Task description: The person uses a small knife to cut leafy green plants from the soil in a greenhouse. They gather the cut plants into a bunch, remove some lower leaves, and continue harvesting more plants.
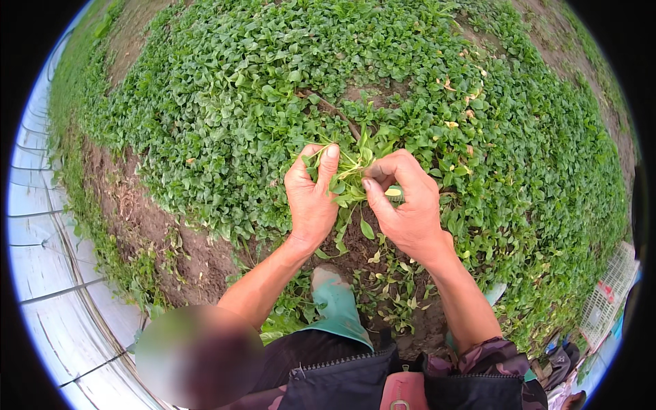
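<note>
My left hand (pixel 312 198) is closed round a small bunch of leafy greens (pixel 350 167), its thumb on top and thin stems sticking out past the fingers. From the other side my right hand (pixel 406 201) pinches at the same bunch with thumb and forefinger. Tucked in the curled fingers of that right hand is a small yellow-and-green piece (pixel 394 194), like the end of a handle; the rest of it is hidden. A few loose leaves dangle below the bunch, over bare soil.
Dense low green plants (pixel 260 102) spread ahead and to both sides. Below my hands stands a green rubber boot (pixel 336 304), beside scattered yellowish leaves (pixel 403 294). A white plastic crate (pixel 608 294) is at the far right. Pale sheeting with dark ribs (pixel 55 273) runs along the left.
</note>
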The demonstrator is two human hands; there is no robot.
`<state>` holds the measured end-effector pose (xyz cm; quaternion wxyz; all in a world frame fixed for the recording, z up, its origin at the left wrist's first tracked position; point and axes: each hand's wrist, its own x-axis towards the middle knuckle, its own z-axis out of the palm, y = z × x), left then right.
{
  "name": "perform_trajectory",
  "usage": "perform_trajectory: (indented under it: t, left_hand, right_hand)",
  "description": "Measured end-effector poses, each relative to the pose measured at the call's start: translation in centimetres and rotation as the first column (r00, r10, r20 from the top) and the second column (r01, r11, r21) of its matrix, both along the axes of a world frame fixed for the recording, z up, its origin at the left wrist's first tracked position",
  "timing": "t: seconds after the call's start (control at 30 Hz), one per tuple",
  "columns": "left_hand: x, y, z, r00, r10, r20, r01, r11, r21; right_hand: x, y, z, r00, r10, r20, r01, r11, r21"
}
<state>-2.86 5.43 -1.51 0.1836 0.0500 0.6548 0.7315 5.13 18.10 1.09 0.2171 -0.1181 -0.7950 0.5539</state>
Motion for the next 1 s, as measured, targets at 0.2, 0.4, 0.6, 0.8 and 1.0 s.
perform_trajectory:
  t: [0.2, 0.4, 0.6, 0.8, 1.0]
  left_hand:
    - [0.2, 0.1, 0.2, 0.998, -0.034, 0.053, 0.035, 0.999, -0.028]
    - [0.3, -0.1, 0.0, 0.998, -0.055, 0.008, 0.055, 0.995, -0.086]
    - [0.1, 0.1, 0.5, 0.999, -0.013, 0.038, 0.017, 0.996, -0.088]
    - [-1.4, -1.3, 0.1, 0.962, -0.023, 0.270, 0.026, 1.000, -0.009]
    - [-0.8, -1.1, 0.4, 0.902, -0.138, 0.409, 0.128, 0.990, 0.053]
  right_hand:
    - [-0.8, 0.8, -0.6, 0.994, 0.049, -0.093, -0.004, 0.902, 0.431]
    - [-1.0, 1.3, -0.3, 0.991, 0.101, -0.084, -0.040, 0.840, 0.541]
    - [-0.7, 1.5, -0.7, 0.987, 0.159, 0.015, -0.151, 0.902, 0.405]
    - [2.7, 2.9, -0.2, 0.929, 0.368, 0.020, -0.369, 0.929, 0.039]
    - [1.0, 1.6, 1.1, 0.995, 0.101, -0.027, -0.098, 0.990, 0.098]
